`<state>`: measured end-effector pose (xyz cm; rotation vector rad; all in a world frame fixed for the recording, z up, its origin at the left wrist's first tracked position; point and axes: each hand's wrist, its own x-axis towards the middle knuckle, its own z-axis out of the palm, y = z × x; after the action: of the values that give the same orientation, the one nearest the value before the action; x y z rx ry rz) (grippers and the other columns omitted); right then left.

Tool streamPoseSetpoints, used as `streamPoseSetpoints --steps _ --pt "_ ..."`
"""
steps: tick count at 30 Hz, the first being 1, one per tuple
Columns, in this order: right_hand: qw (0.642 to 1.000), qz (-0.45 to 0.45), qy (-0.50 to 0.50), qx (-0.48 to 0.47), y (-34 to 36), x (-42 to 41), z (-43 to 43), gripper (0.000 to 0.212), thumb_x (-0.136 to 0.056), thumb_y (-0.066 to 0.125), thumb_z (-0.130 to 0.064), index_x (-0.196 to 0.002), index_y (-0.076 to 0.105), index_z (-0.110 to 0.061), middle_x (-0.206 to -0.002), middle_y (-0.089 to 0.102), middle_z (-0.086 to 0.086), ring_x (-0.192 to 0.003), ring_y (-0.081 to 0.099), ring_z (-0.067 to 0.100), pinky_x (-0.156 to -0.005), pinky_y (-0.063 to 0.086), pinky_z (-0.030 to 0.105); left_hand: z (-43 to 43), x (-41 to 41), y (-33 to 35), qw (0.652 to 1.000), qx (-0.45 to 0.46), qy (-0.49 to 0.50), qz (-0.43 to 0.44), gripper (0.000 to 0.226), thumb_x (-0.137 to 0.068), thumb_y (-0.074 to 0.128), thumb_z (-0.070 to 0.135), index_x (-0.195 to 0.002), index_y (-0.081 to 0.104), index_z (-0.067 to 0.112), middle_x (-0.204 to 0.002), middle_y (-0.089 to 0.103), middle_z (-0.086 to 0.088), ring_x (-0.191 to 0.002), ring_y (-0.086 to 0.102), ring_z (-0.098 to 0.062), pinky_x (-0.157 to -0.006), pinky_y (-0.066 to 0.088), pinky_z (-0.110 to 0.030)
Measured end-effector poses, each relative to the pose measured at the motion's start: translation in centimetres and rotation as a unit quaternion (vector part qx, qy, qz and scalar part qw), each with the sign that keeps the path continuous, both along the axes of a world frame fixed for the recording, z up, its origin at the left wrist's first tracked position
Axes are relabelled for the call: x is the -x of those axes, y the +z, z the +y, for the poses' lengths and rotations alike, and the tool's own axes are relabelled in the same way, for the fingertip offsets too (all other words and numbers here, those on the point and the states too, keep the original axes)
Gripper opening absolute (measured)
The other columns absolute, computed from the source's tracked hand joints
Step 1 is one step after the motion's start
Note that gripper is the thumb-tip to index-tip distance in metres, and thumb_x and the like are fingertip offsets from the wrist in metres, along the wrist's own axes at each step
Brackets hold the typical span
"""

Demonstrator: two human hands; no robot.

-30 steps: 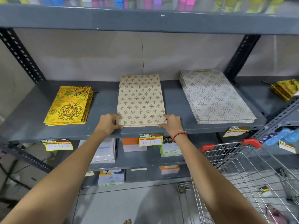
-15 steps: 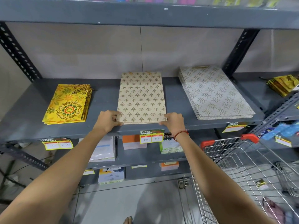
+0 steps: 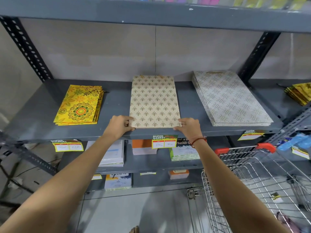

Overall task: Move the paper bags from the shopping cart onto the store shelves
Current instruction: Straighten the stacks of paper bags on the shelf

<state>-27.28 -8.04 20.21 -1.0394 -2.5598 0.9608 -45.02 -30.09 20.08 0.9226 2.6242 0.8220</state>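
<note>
A flat stack of beige paper bags [image 3: 154, 101] with a gold leaf pattern lies in the middle of the grey shelf [image 3: 186, 101]. My left hand [image 3: 119, 126] grips the stack's near left corner, thumb on top. My right hand [image 3: 189, 126], with a red thread at the wrist, holds the near right corner. A stack of yellow floral bags [image 3: 80, 105] lies to the left and a stack of white patterned bags [image 3: 230, 98] to the right. The wire shopping cart [image 3: 252, 179] with red handle ends stands at the lower right.
Gold bags [image 3: 298, 94] lie on the neighbouring shelf at far right. Lower shelves hold paper packs [image 3: 112, 154] and small boxes. Yellow price tags [image 3: 164, 142] hang on the shelf's front edge. An upper shelf [image 3: 151, 14] overhangs. The cart holds a small tag and a dark item.
The beige stack has been pushed slightly farther onto the shelf and squared up; both hands stay on its near corners. The view has shifted a little.
</note>
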Motion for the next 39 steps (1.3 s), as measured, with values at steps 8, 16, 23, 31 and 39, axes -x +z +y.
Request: streamPoseSetpoints --steps 8,16,23,31,39 --pt "1.000 0.001 -0.004 0.006 0.4 -0.1 -0.2 0.052 -0.069 0.081 -0.023 -0.113 0.064 -0.002 -0.114 0.069 0.019 -0.101 0.066 0.027 -0.102 0.048 0.039 0.3 0.9 0.3 1.000 0.012 -0.018 -0.018 0.058 -0.071 0.081 0.016 -0.126 0.062 0.010 -0.107 0.074 -0.016 -0.097 0.071 -0.024 -0.096 0.053 -0.033" --pt "0.986 0.150 -0.074 -0.009 2.9 2.4 -4.6 0.059 -0.075 0.074 -0.038 -0.122 0.056 -0.008 -0.122 0.064 0.014 -0.117 0.056 0.031 -0.101 0.047 0.044 -3.0 2.4 1.0 1.000 -0.011 0.000 0.024 0.083 -0.067 0.082 0.039 -0.139 0.043 0.019 -0.124 0.068 -0.009 -0.111 0.065 -0.025 -0.098 0.051 -0.038" --pt "0.985 0.139 0.091 0.044 3.6 12.7 -13.6 0.046 -0.082 0.069 -0.023 -0.120 0.056 -0.002 -0.122 0.064 0.018 -0.113 0.059 0.030 -0.099 0.048 0.041 -11.5 7.5 1.8 0.988 -0.005 0.123 0.092 0.088 -0.067 0.081 0.040 -0.141 0.043 0.010 -0.145 0.046 -0.015 -0.134 0.039 -0.033 -0.111 0.033 -0.041" --pt "0.972 0.020 0.201 0.122 0.6 20.1 -21.7 0.073 -0.069 0.080 -0.031 -0.129 0.044 -0.009 -0.128 0.060 0.015 -0.122 0.052 0.033 -0.098 0.043 0.034 -18.7 10.1 0.0 0.973 0.011 0.231 0.000 0.103 -0.058 0.088 0.034 -0.139 0.032 0.003 -0.135 0.051 -0.021 -0.127 0.045 -0.040 -0.100 0.043 -0.044" --pt "0.983 0.024 0.173 0.052 -0.7 21.7 -24.1 0.073 -0.075 0.074 -0.037 -0.130 0.042 -0.002 -0.120 0.063 0.019 -0.116 0.051 0.037 -0.098 0.040 0.038 -19.1 10.4 0.0 0.985 -0.023 0.171 0.016 0.061 -0.065 0.084 0.025 -0.115 0.054 0.006 -0.113 0.070 -0.012 -0.107 0.064 -0.032 -0.088 0.049 -0.037"
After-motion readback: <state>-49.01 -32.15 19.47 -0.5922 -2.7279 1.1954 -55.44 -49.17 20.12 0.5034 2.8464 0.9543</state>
